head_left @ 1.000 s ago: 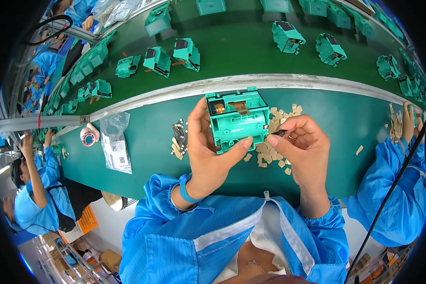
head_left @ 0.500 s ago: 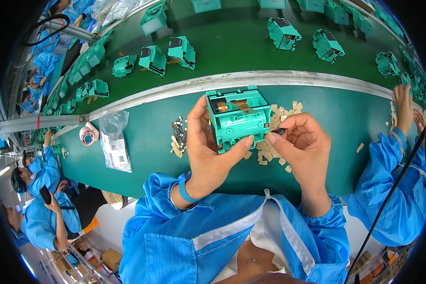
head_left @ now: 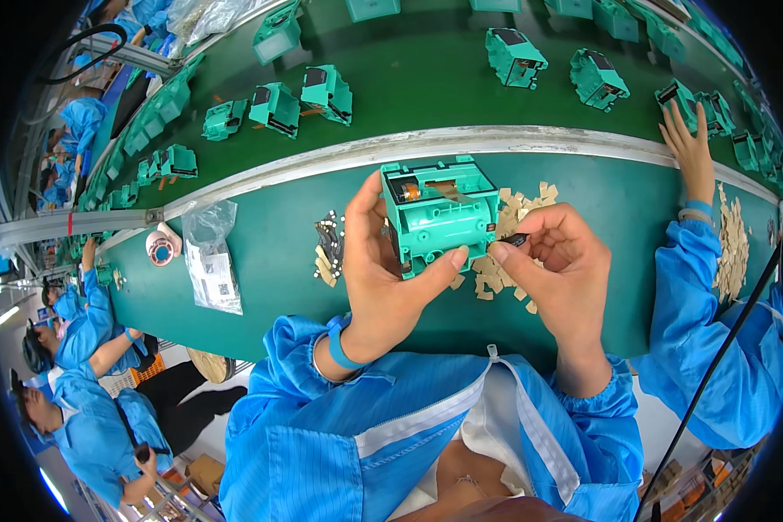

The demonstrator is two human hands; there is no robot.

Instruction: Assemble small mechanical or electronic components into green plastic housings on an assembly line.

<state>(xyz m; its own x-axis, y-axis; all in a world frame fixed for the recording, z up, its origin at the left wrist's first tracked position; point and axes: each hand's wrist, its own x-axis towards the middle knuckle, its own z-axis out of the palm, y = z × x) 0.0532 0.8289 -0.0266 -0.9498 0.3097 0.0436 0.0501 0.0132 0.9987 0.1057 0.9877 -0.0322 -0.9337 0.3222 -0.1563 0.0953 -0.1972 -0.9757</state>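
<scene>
My left hand point(head_left: 390, 277) grips a teal plastic housing point(head_left: 440, 214) from its left side and underneath, holding it above the green bench. An orange coil and a tan strip show in its open top. My right hand point(head_left: 558, 266) pinches a small black part point(head_left: 514, 238) at the housing's right edge. Under and behind the hands lies a heap of small tan pads point(head_left: 506, 250). A small pile of dark parts point(head_left: 329, 238) rests just left of my left hand.
A green conveyor point(head_left: 426, 78) behind the bench carries several more teal housings point(head_left: 325, 92). A clear bag with a paper sheet point(head_left: 210, 257) and a pink tape roll point(head_left: 160, 249) lie at left. A neighbour's hand point(head_left: 692, 150) reaches to the belt at right. Other blue-clad workers sit at left.
The housings on the conveyor have drifted left. The neighbour's hand at right has reached up to the belt. My own hands and the housing have barely moved.
</scene>
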